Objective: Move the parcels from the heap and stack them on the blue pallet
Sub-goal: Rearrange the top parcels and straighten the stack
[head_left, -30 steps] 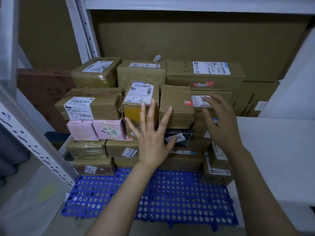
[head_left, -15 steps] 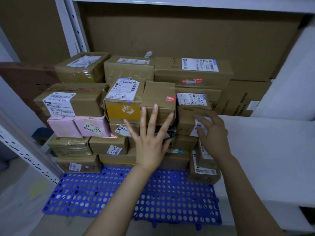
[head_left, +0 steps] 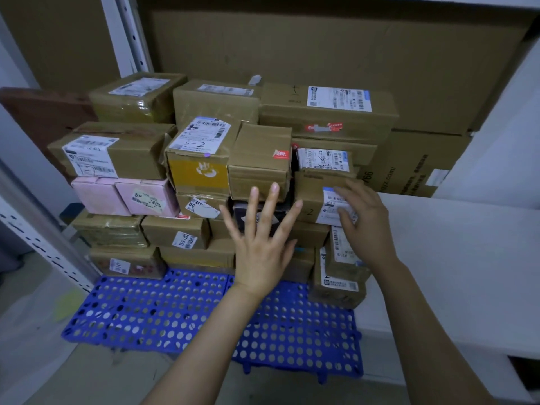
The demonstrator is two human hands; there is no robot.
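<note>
Right hand (head_left: 365, 226) lowered, gripping cardboard parcel (head_left: 309, 191)

Matt brown cardboard parcels (head_left: 263, 159), some glossy with tape, on a perforated blue plastic pallet (head_left: 163, 311).

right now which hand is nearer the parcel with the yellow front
Left. The left hand is spread open just right of and below the yellow-fronted parcel; the right hand rests on a labelled parcel farther right.
</note>
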